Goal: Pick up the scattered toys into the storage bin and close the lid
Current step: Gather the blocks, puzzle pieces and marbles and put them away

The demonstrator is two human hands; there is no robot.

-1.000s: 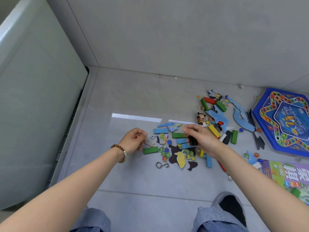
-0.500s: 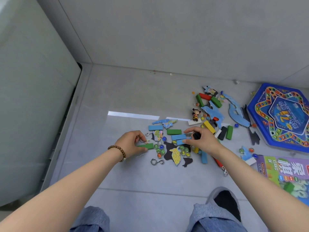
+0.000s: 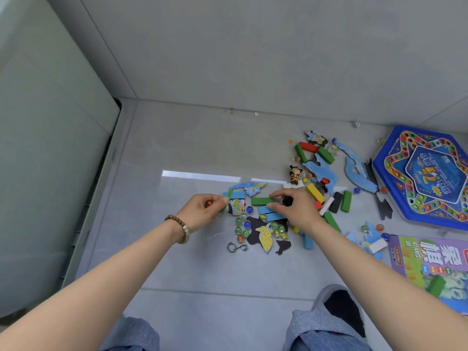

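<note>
Toys lie scattered on the grey floor: coloured wooden blocks, glass marbles (image 3: 241, 225), blue puzzle pieces (image 3: 321, 171) and a small figurine (image 3: 294, 174). My left hand (image 3: 202, 211) pinches a tilted green block (image 3: 229, 195) at its fingertips and keeps a red marble (image 3: 208, 204) in the palm. My right hand (image 3: 295, 210) curls round a black block (image 3: 286, 200), while its thumb and forefinger touch another green block (image 3: 260, 201) that lies flat on the floor. A tall pale grey bin wall (image 3: 50, 173) fills the left; its opening and lid are out of view.
A blue hexagonal game board (image 3: 420, 178) and a purple game box (image 3: 430, 262) lie at the right. A metal ring puzzle (image 3: 236, 247) sits below the marbles, a white die (image 3: 356, 124) by the back wall. My knees and a grey slipper (image 3: 339, 307) are at the bottom.
My left hand has lifted the green block off the floor and tilted it. My right hand has slid left onto the flat green block, still holding the black block.
</note>
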